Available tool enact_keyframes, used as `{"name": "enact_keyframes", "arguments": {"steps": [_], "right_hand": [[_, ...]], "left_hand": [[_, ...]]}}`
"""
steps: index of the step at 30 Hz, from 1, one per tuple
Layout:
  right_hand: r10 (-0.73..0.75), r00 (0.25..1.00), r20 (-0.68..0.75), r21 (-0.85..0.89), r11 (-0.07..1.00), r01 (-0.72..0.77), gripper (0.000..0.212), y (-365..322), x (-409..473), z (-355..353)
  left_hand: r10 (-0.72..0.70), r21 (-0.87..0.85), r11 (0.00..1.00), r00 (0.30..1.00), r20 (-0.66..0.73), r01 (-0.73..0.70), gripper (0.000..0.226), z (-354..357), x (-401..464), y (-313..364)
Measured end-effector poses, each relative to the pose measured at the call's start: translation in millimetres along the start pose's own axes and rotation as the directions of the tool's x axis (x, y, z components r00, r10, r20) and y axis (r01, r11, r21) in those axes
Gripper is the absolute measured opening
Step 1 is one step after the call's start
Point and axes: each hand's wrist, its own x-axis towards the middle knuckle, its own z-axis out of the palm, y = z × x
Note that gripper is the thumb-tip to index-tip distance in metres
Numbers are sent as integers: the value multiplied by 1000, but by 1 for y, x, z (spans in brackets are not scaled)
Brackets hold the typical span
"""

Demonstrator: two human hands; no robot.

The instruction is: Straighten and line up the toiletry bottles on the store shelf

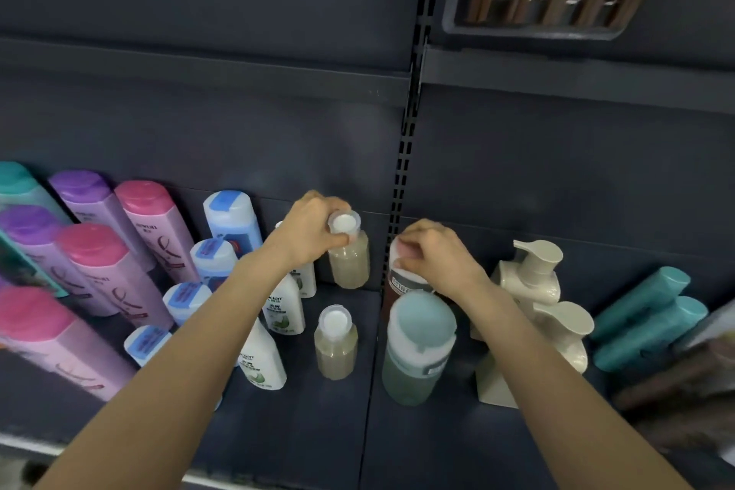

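- Left hand (pixel 314 227), centre of frame: fingers curled round the white cap of a pale yellow bottle (pixel 349 263), pinching it at the neck. Bottle stands upright near the back of the dark shelf (pixel 302 430).
- Right hand (pixel 431 251), just right of centre: fingertips pressed on the pale cap of a brown bottle (pixel 403 284). Bottle is largely hidden behind the hand; label text unreadable.
- Second pale yellow bottle (pixel 336 342) stands alone lower centre, in front of the held one, apart from it.
- Large clear green bottle (pixel 415 350) with light blue cap sits directly in front of the brown bottle, just beside it.
- White bottles with green labels (pixel 283 308) run in a file left of centre, partly crossed by the left forearm.
- Blue-capped bottles (pixel 232 219) form a file further left.
- Pink and purple bottles (pixel 119 278) fill the left edge of frame in rows.
- Cream pump bottles (pixel 531 274), two, right of centre, one ahead of the other.
- Teal bottles (pixel 644 314) at right edge, lying tilted.
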Motion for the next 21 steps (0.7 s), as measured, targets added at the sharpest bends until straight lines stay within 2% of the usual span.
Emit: {"name": "enact_keyframes", "arguments": {"steps": [5, 11, 21], "right_hand": [[-8, 996, 92, -26, 1000, 10, 58, 6, 2, -3], [-19, 998, 61, -13, 1000, 20, 58, 7, -2, 2], [-28, 1000, 4, 15, 999, 28, 56, 8, -6, 7]], "left_hand": [[-1, 46, 999, 995, 103, -4, 35, 16, 9, -9], [-67, 73, 996, 977, 201, 53, 46, 39, 7, -22], [-83, 11, 997, 980, 183, 82, 46, 57, -4, -35]]}}
